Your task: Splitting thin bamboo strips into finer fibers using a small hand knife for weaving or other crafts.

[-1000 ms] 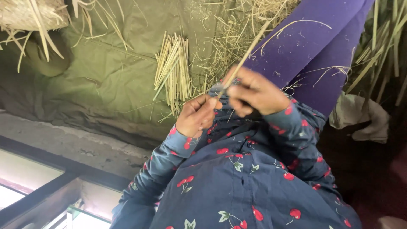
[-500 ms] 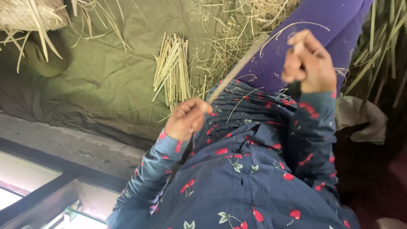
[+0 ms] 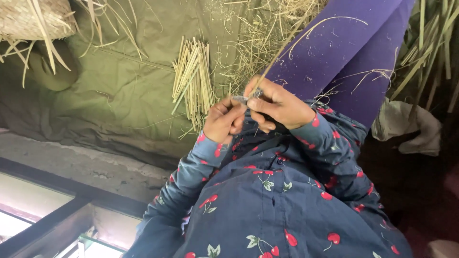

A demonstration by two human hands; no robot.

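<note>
The right hand (image 3: 279, 106) is curled shut, pinching the near end of a long straw stalk (image 3: 282, 48) that slants up and away from it, while the left hand (image 3: 224, 119), fingers folded together, meets it at that end, a bundle of cut stalks (image 3: 192, 76) lying just beyond.

I see two hands, my left hand (image 3: 224, 122) and my right hand (image 3: 279, 102). I see one long thin dry straw stem (image 3: 279, 50). There is one bundle of short cut yellow straw sticks (image 3: 193, 79), one woven straw basket (image 3: 33, 16), and one green cloth sheet (image 3: 119, 95).
</note>
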